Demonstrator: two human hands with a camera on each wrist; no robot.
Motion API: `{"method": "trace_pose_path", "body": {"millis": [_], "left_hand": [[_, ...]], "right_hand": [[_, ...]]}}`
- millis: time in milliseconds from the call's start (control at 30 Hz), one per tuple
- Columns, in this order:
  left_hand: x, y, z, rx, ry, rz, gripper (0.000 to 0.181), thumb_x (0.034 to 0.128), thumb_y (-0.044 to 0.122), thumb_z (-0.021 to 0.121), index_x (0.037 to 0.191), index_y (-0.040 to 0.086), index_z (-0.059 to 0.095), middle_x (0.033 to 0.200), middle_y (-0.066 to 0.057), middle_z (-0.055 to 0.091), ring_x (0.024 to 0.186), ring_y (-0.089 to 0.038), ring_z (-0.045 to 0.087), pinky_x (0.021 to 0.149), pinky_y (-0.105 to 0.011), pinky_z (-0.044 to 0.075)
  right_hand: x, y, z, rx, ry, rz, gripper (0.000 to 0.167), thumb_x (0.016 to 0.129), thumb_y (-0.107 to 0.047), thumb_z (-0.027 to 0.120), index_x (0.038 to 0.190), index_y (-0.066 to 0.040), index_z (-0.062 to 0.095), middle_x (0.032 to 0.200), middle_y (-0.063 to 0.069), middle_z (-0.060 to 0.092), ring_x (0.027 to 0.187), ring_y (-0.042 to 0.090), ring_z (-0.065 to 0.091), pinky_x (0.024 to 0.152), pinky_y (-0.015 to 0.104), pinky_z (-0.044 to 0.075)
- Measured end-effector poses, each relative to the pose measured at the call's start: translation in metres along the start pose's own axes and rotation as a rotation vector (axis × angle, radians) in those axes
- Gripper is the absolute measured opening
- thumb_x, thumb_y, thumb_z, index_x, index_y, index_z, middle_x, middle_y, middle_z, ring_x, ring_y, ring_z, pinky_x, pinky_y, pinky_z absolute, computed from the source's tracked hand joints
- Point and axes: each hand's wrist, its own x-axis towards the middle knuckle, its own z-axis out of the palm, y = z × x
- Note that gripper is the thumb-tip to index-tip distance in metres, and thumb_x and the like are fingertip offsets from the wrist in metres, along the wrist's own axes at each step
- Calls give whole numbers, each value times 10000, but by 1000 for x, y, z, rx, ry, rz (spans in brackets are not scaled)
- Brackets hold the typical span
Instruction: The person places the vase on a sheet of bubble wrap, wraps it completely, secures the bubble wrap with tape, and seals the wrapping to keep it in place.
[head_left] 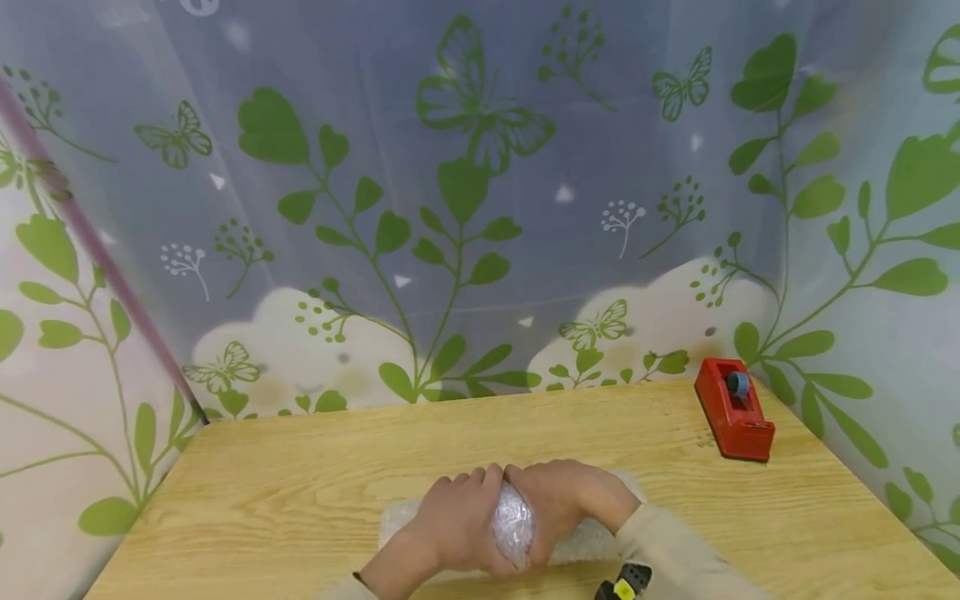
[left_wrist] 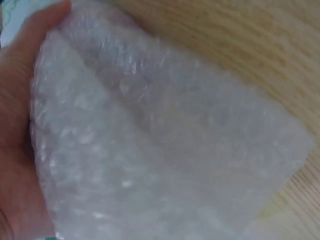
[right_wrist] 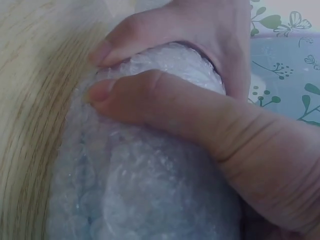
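Both hands grip a bundle of clear bubble wrap (head_left: 513, 527) low in the middle of the head view. My left hand (head_left: 463, 518) curls round its left side and my right hand (head_left: 558, 504) round its right, with the fingertips nearly meeting on top. In the right wrist view both thumbs lie across the rolled bubble wrap (right_wrist: 165, 185), the right thumb (right_wrist: 160, 100) nearer the camera. A loose, flared end of bubble wrap (left_wrist: 150, 150) fills the left wrist view. Whatever the wrap may enclose is hidden.
A red tape dispenser (head_left: 735, 410) with a small blue roll stands at the table's back right. The wooden table (head_left: 300, 475) meets a leaf-and-butterfly printed curtain (head_left: 480, 250) behind and at the sides. A black device with a yellow patch (head_left: 624, 588) sits by the right wrist.
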Motion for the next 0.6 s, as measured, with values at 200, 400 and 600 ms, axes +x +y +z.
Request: {"method": "trace_pose_path", "body": {"millis": [200,400,600], "left_hand": [[-7,6,4,158,113,7,865,538,671,754,1118,70,531,854,-3,576,718,-167,570,600,-321,460],[-11,7,5,258,189,29,885,526,703,736,1108,64,543,858,-22,584,722,-190,580,613,-329,470],[-14,9,11,327,299,48,887,518,709,719,1096,58,551,853,-33,594,723,-201,594,627,-334,489]], "right_hand": [[4,2,-4,66,-59,9,746,605,-341,874,1200,-185,452,915,-128,528,779,39,535,688,253,476],[7,6,-5,129,-102,-26,728,608,-312,878,1176,-191,438,937,-129,516,802,37,534,711,233,472],[9,7,-6,148,-127,-51,725,607,-314,882,1165,-194,435,951,-134,508,822,26,531,727,222,468]]}}
